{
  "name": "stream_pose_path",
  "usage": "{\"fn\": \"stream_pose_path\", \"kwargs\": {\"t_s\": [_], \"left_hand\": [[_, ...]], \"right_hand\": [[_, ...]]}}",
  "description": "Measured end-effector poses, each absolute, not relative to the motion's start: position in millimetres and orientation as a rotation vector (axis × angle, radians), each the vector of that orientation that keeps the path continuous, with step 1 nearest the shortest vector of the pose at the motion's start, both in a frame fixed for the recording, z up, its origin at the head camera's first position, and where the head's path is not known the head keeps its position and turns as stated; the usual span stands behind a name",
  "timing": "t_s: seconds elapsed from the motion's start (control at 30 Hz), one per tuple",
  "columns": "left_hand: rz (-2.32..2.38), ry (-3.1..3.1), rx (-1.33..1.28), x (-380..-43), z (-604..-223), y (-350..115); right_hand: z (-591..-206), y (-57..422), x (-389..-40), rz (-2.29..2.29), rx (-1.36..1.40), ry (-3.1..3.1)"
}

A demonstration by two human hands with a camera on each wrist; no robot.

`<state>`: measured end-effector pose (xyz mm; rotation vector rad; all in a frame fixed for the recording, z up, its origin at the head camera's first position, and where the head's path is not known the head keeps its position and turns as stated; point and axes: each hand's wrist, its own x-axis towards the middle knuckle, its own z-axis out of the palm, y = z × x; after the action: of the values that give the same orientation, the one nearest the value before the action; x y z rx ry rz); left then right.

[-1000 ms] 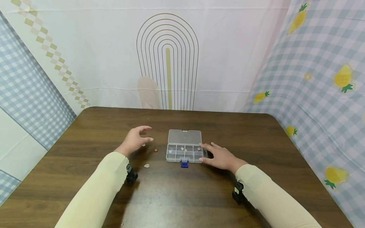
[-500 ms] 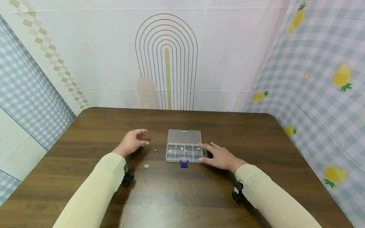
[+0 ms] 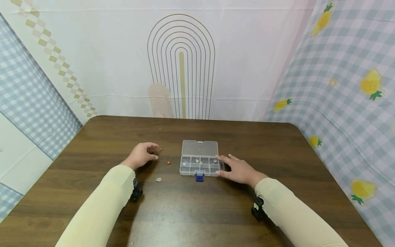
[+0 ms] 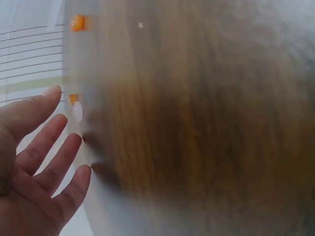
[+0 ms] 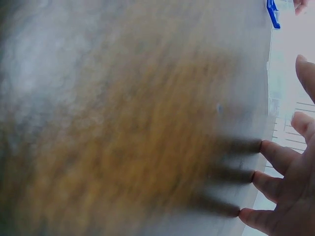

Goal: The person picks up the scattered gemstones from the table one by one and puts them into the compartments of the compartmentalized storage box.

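Note:
In the head view my left hand [image 3: 142,155] hovers low over the table, fingers spread in the left wrist view and nothing between them. Just past its fingertips lies a small orange-brown stone [image 3: 161,149]; a pale oval stone [image 4: 78,111] shows near the fingers in the left wrist view. Another orange stone [image 3: 168,162] is to the right of the hand. A clear plastic compartment box [image 3: 189,173] stands with its lid [image 3: 199,148] folded back and small pieces inside. My right hand [image 3: 239,170] touches the box's right edge with thumb and index finger, other fingertips on the table.
A flat whitish stone [image 3: 158,179] lies left of the box, toward me. The box's blue latch [image 3: 199,177] hangs at its front. A tiny pale speck [image 3: 132,243] is near the table's front. Behind the brown table [image 3: 247,137] hangs a white patterned cloth [image 3: 247,61].
My left hand has moved left and slightly toward me, uncovering the far orange-brown stone and covering a pale stone seen beside the thumb before. The right hand and box have stayed put.

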<state>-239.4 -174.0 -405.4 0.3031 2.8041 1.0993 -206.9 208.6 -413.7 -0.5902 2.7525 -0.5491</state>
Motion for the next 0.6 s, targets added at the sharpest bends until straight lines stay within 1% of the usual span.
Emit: {"fn": "stream_pose_path", "kwargs": {"t_s": [0.6], "left_hand": [[1.092,2.801,0.304,-240.5,-412.1,-172.7]], "right_hand": [[-413.8,208.7,-207.1,-0.547,-0.596,2.764]]}}
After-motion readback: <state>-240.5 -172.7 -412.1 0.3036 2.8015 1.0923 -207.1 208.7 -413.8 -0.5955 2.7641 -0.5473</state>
